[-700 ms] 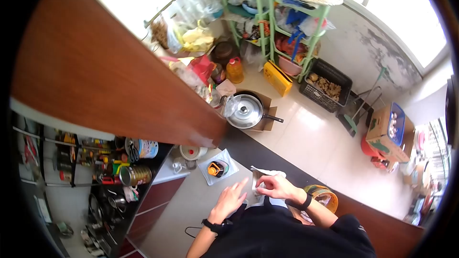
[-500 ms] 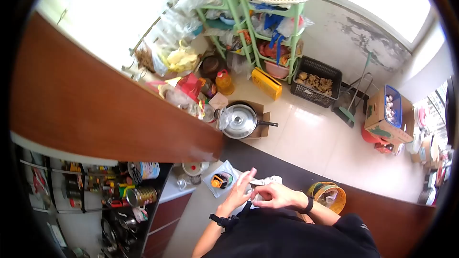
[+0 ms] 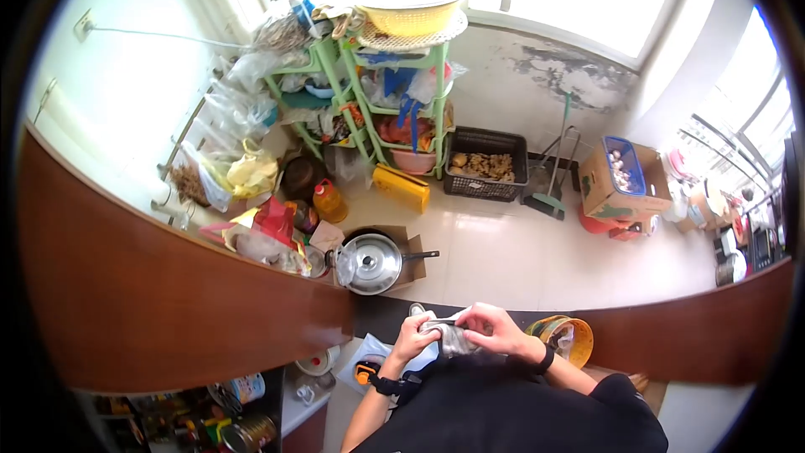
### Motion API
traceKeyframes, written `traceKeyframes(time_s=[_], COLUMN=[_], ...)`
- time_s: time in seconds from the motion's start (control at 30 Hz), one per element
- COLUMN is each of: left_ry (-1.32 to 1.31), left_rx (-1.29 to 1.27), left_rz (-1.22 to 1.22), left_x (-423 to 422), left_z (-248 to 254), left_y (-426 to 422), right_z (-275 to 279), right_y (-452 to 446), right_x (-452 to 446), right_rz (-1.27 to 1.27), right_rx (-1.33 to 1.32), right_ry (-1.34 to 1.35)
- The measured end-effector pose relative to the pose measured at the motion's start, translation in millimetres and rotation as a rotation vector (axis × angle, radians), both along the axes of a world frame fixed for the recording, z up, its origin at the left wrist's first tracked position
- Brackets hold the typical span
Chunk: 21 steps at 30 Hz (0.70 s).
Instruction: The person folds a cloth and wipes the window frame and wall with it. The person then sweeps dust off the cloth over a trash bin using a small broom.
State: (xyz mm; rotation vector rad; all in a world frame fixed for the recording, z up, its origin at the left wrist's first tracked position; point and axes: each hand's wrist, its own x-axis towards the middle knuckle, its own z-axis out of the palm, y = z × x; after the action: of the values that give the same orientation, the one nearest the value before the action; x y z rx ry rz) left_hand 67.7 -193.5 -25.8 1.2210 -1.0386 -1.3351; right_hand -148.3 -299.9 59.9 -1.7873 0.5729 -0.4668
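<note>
My left hand (image 3: 412,339) is closed on one side of a crumpled whitish-grey cloth (image 3: 455,339) in front of my body. On the cloth's other side, my right hand (image 3: 495,331) grips it with bent fingers. A thin dark strip shows along the cloth's top edge between the hands; I cannot make out what it is. Left of my left wrist, a bottle with an orange cap (image 3: 366,369) lies on a pale tray (image 3: 346,375), partly covered by my forearm.
A lidded pan (image 3: 369,263) rests on a cardboard box ahead. Beyond are green shelves (image 3: 390,105), a black crate (image 3: 486,189), a broom (image 3: 549,199) and a yellow bucket (image 3: 579,342). Brown wooden panels (image 3: 168,285) flank the doorway.
The view has turned toward the doorway and window. My left hand, earlier spread open, has closed on the cloth, and my right hand now grips it too.
</note>
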Motion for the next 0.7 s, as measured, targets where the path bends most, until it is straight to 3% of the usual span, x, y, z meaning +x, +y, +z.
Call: traceKeyframes(time_s=[0.17,0.27,0.3,0.4,0.43,0.53,0.7], left_ry=[-0.08,-0.097,-0.094,-0.114,-0.158,-0.172,-0.112], left_rx=[-0.201,-0.208,-0.21,-0.26,-0.275,-0.284,-0.207], left_rz=[-0.297,-0.376,-0.406,-0.448,-0.457,-0.415,-0.241], left_x=[35.3,50.0,54.2,59.4,61.4,64.3,75.6], left_z=[47.6,52.5,57.7,59.3,56.9,54.6,33.2], left_y=[-33.3,-50.2,-53.3,-56.5,-56.1,-52.8,-52.1], right_z=[30.4,5.4,6.9,2.0,6.1,1.9,-10.6], right_y=[3.1,-3.1,-3.9,-9.8,-9.4,-15.2,-30.7], right_x=[29.6,34.4,34.8,38.2,41.6,52.3,61.2], right_rz=[-0.176,-0.178,-0.18,-0.177,-0.168,-0.12,-0.066], right_rx=[-0.073,-0.427,-0.313,-0.377,-0.307,-0.438,-0.281], right_ry=[0.181,0.187,0.27,0.303,0.354,0.146,0.363])
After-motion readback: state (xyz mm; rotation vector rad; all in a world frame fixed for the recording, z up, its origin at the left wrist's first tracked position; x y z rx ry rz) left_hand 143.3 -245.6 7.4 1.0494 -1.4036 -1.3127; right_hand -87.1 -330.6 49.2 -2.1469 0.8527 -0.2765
